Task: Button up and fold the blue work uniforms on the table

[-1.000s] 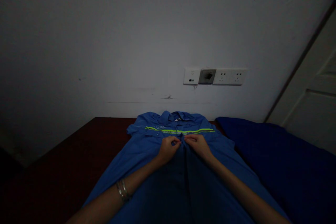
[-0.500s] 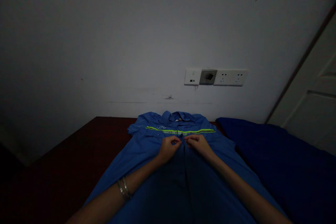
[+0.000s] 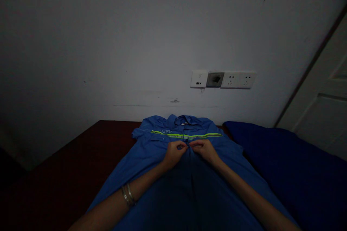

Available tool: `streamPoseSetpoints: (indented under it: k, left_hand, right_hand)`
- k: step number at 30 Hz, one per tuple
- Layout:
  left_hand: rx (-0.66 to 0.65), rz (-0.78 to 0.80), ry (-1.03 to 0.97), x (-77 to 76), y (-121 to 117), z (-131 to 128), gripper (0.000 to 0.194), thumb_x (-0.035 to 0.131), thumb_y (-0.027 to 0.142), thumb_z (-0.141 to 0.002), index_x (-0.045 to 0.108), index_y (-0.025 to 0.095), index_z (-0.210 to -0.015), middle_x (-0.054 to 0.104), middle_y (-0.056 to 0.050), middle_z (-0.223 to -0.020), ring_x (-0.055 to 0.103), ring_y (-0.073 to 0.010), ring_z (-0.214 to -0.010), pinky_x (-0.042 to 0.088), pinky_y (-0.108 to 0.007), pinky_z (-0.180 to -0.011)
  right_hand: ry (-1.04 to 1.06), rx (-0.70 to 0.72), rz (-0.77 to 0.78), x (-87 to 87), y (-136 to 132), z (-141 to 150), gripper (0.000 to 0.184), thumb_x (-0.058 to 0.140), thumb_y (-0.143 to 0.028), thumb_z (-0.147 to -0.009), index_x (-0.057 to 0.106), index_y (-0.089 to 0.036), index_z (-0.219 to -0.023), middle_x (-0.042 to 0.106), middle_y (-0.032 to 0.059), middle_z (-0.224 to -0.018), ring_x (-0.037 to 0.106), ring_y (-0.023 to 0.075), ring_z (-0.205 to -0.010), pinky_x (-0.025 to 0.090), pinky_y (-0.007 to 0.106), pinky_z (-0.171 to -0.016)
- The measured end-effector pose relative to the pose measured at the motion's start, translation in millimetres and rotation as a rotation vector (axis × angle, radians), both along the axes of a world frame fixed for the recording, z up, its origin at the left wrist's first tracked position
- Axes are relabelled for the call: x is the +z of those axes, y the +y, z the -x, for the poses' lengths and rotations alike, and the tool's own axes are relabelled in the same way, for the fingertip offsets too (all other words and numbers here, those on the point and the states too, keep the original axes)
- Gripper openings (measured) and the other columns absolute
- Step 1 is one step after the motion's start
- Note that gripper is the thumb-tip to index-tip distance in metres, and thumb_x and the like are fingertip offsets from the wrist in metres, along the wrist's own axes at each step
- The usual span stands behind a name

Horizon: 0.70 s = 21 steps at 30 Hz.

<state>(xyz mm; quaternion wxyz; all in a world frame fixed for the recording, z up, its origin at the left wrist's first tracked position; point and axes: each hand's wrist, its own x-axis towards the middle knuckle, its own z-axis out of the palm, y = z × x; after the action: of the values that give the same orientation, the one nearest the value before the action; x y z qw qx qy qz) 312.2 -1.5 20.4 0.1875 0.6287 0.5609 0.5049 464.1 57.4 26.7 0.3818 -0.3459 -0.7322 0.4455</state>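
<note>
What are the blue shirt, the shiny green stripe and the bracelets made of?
The blue work shirt looks like matte woven cloth, maybe cotton, with soft creases. The yellow-green stripe looks like shiny reflective tape; it glows brightly. The bangles look like polished silvery metal, but which metal I can't tell.

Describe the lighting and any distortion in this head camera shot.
Head view: dim overall, corners falling dark; the blue work shirt goes murky below the left hand and right hand; the white socket panel stays legible, without glare; the frame looks wide-angle.
</note>
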Motion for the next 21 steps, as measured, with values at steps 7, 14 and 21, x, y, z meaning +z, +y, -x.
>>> streamPoseSetpoints:
  k: [7, 14, 21]
  left_hand:
    - [0.007, -0.010, -0.084, 0.7, -0.6, -0.4, 0.006, 0.059, 0.015, -0.068, 0.063, 0.015, -0.072, 0.066, -0.002, -0.071, 0.060, -0.0150, -0.070, 0.047, -0.026, -0.068]
    - [0.006, -0.019, -0.080, 2.6, -2.1, -0.8, 0.002, 0.058, 0.013, -0.066, 0.058, 0.015, -0.066, 0.061, 0.000, -0.066, 0.057, -0.0134, -0.067, 0.045, -0.025, -0.066]
    - [-0.007, -0.019, -0.097, -2.2, 0.1, 0.3, 0.006, 0.054, 0.010, -0.066, 0.055, 0.016, -0.065, 0.060, 0.001, -0.066, 0.058, -0.0133, -0.069, 0.045, -0.024, -0.067]
  right_hand:
    - [0.082, -0.009, -0.006, -7.2, -1.2, 3.6, 0.019, 0.057, -0.024, -0.061, 0.069, -0.016, -0.073, 0.069, 0.0046, -0.071, 0.063, 0.0191, -0.066, 0.050, 0.030, -0.065]
    - [0.042, -0.006, -0.144, -6.6, -4.1, 2.6, 0.016, 0.056, -0.023, -0.066, 0.067, -0.016, -0.074, 0.068, 0.0047, -0.073, 0.063, 0.0180, -0.069, 0.048, 0.028, -0.066]
    - [-0.018, -0.008, -0.322, -4.7, -6.0, 1.2, 0.015, 0.054, -0.022, -0.072, 0.068, -0.019, -0.075, 0.069, 0.0046, -0.079, 0.062, 0.0178, -0.074, 0.045, 0.029, -0.066]
